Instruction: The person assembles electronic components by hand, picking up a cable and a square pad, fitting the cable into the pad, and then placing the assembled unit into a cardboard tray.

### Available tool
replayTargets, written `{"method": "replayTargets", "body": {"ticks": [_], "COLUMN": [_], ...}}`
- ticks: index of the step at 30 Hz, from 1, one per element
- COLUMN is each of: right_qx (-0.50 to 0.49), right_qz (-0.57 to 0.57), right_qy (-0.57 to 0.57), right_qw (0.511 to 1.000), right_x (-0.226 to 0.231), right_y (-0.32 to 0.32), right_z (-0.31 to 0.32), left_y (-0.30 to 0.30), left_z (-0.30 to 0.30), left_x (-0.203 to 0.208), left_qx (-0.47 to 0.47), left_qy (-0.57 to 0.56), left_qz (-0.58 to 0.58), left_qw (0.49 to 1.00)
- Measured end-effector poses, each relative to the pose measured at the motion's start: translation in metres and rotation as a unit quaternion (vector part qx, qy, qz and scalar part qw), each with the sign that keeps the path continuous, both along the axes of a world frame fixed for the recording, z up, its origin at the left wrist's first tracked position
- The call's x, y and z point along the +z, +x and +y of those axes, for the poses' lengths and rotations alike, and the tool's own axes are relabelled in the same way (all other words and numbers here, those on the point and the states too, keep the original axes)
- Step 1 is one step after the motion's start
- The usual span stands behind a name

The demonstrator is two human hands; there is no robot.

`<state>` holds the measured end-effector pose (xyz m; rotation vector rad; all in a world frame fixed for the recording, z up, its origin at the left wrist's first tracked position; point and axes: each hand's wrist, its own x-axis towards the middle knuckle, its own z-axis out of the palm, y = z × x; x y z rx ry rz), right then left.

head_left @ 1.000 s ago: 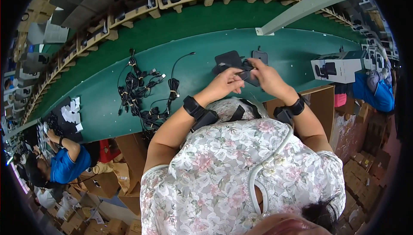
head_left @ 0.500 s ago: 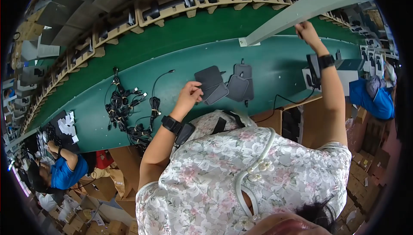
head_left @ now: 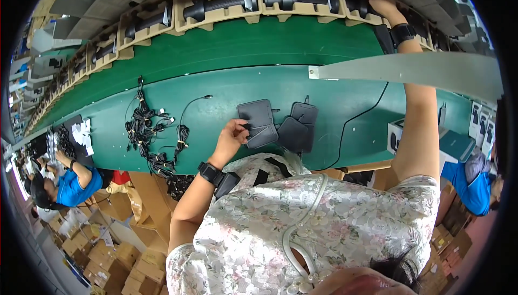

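My left hand [head_left: 232, 137] is at the left edge of a group of flat black rectangular pads [head_left: 256, 114], its fingers loosely bent and apart, the tips by the edge of the nearest pads. More black pads [head_left: 298, 134] overlap just to the right, short plugs sticking out of some. My right hand [head_left: 381, 2] reaches far forward to a moulded cardboard tray [head_left: 353, 21] on the green belt. Its fingers look spread over black parts [head_left: 362, 4] in that tray; whether they touch them is unclear. Both wrists wear black bands with boxes.
Bundled black cables [head_left: 143, 119] lie on the green table [head_left: 216, 84] at left. A grey metal bar [head_left: 410, 71] crosses above my right forearm. More trays [head_left: 216, 11] line the belt [head_left: 232, 41]. A green-and-white box [head_left: 454, 145] stands right. Co-workers in blue sit at both sides.
My right hand has moved forward from beside the metal bar to a tray on the belt. My left hand stays by the pads. The view has shifted forward.
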<state>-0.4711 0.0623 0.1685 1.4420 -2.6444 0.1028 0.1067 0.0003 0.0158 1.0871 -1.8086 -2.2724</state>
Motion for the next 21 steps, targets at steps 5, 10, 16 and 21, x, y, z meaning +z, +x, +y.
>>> {"method": "replayTargets", "body": {"ticks": [5, 10, 16, 21], "right_qx": [0.012, 0.131, -0.017, -0.109], "right_qz": [0.07, 0.475, 0.329, 0.113], "right_qy": [-0.096, -0.041, -0.127, -0.255], "right_qw": [0.993, 0.869, 0.936, 0.954], "right_x": [-0.047, -0.087, -0.059, -0.071], "right_y": [0.01, -0.001, 0.092, 0.066], "right_z": [-0.033, -0.024, -0.045, -0.023], "left_y": [0.006, 0.01, 0.028, 0.019], "left_z": [0.003, -0.001, -0.006, -0.013], "left_x": [0.006, -0.003, -0.019, -0.02], "left_qx": [0.018, 0.099, 0.192, 0.085], "left_qy": [-0.014, -0.018, -0.031, -0.175], "left_qz": [-0.03, -0.041, -0.033, -0.084], "left_qw": [0.999, 0.994, 0.98, 0.977]}}
